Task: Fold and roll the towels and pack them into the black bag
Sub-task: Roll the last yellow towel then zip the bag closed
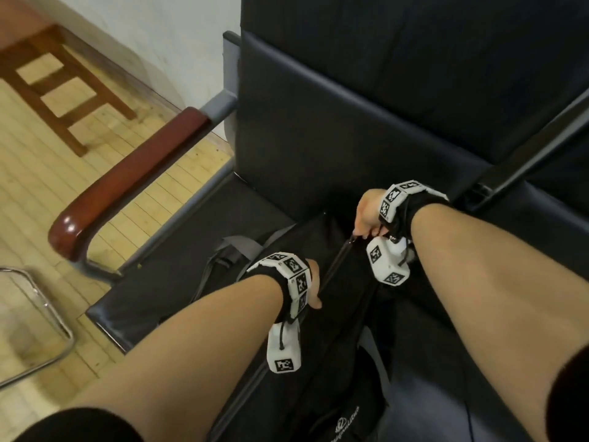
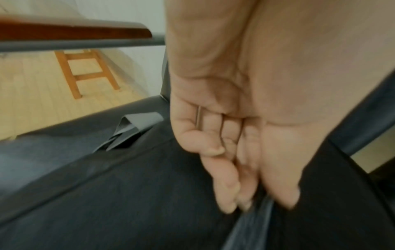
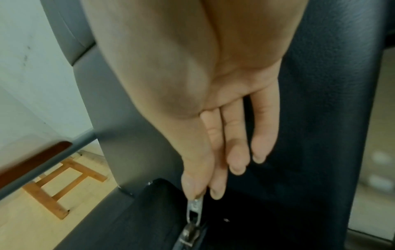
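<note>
The black bag (image 1: 347, 314) lies on the dark seat (image 1: 178, 282) of a chair, running away from the person, its grey straps (image 1: 229, 253) trailing out on the left; the left hand (image 2: 235, 152) sits on the nearer stretch of the bag, fingers (image 2: 224, 191) together and bent at the tips, pinching the fabric beside the zip line. Farther along, the right hand (image 3: 213, 135) pinches the metal zipper pull (image 3: 194, 209) between thumb and forefinger, the other fingers lying straight; beyond stand the padded backrest (image 1: 382, 106), a wooden armrest (image 1: 134, 183) and, on the pale floor, a wooden stool (image 1: 60, 87).
</note>
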The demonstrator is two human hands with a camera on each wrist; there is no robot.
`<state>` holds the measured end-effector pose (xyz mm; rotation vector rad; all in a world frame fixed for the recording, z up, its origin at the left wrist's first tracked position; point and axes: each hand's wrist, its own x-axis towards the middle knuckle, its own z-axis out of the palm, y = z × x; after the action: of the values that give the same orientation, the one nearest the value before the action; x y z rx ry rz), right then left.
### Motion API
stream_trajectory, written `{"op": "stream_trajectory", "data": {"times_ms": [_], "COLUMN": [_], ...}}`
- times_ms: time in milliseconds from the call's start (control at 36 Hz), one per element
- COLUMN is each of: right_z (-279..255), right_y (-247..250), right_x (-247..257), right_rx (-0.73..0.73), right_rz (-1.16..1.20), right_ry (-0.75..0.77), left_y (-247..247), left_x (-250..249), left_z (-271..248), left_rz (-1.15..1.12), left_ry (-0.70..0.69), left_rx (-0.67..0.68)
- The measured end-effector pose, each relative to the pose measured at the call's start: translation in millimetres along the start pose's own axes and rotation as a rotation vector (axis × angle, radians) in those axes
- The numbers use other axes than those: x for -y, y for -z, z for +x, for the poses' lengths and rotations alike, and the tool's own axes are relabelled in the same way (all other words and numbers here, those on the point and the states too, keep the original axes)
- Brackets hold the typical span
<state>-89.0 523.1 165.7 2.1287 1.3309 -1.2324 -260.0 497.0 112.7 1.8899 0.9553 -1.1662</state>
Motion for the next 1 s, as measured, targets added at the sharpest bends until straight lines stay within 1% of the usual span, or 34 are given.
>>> {"op": "stream_trajectory", "data": {"times_ms": [28, 56, 167, 194, 250, 306, 389, 472, 528, 611, 667, 750, 806, 889, 972, 1000], "right_z": [5, 9, 23, 25, 27, 29, 36, 44, 50, 51, 52, 48, 48, 52, 53, 54], "right_y": [4, 5, 5, 8, 15, 21, 23, 18, 14, 11, 10, 11, 14, 11, -3, -10], "right_x": [-4, -7, -10, -10, -10, -10, -11, -11, -9, -4, -3, 1, 1, -1, -1, -1], "right_rx": [-0.007, -0.008, 0.03, 0.042, 0.082, 0.129, 0.184, 0.189, 0.172, 0.141, 0.11, 0.055, 0.038, 0.019, -0.093, -0.107], "right_rz": [0.021, 0.041, 0.084, 0.094, 0.082, 0.08, 0.097, 0.071, 0.02, -0.052, -0.043, -0.026, -0.099, -0.144, -0.135, -0.129], "right_ry": [-0.012, -0.019, -0.007, 0.0, 0.015, 0.022, 0.028, 0.032, 0.025, 0.021, 0.032, 0.051, 0.031, -0.005, 0.029, 0.034], "left_y": [4, 8, 34, 39, 45, 47, 45, 43, 42, 46, 50, 56, 58, 60, 60, 60], "left_x": [-2, -3, -15, -18, -24, -30, -38, -45, -47, -42, -35, -24, -21, -16, -7, -5], "left_z": [2, 4, 9, 14, 21, 27, 36, 39, 38, 34, 33, 29, 23, 11, 4, 2], "left_rz": [-0.008, -0.04, -0.336, -0.375, -0.405, -0.345, -0.152, -0.061, -0.06, -0.083, -0.121, -0.162, -0.183, -0.227, -0.256, -0.266], "left_ry": [0.007, 0.009, -0.008, -0.015, -0.031, -0.019, 0.016, -0.048, -0.089, -0.107, -0.109, -0.128, -0.159, -0.198, -0.224, -0.22], "left_rx": [0.013, -0.021, -0.419, -0.474, -0.512, -0.519, -0.521, -0.458, -0.422, -0.391, -0.35, -0.332, -0.32, -0.267, -0.246, -0.236]}}
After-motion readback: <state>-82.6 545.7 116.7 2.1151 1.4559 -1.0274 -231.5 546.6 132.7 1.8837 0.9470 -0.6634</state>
